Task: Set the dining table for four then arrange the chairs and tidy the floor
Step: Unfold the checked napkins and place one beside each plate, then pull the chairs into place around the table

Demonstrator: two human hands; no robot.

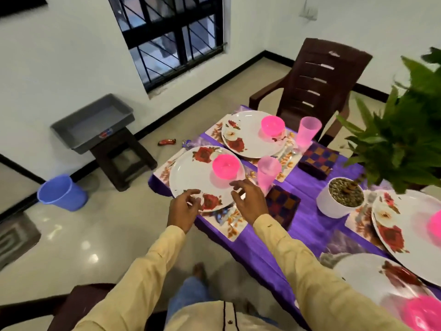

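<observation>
Looking down on a purple-clothed surface (pixel 307 225), laid with four floral plates on mats, two along the left edge and two toward the right. Noting a brown chair (pixel 317 84) at the far edge, not yet tucked in by the look of it. Catching a leafy plant (pixel 401 139) in a white pot (pixel 334 206) mid-surface, likely a centrepiece kept clear of the settings. Down on the floor by the wall: a grey tray (pixel 78 139) perched on a stool (pixel 119 163), then a blue bucket (pixel 63 193), presumably handy for rubbish. Now to the near plate (pixel 191 173) at the left edge, seeming to overhang it slightly, carrying a pink bowl (pixel 226 165) on its far-right side, with a pink tumbler (pixel 268 173) just beside and a checked coaster (pixel 282 204) near that. Both hands out: left hand (pixel 182 209) at the plate's near rim, right hand (pixel 250 199) at its right rim, apart from each other, fingers loose and bent, clasping nothing; contact with the rim impossible to judge. Reads as bracketing the plate to square it on its mat. Smallest of all, a red wrapper (pixel 167 141) lying on the floor off the left edge, waiting for the tidy-up.
</observation>
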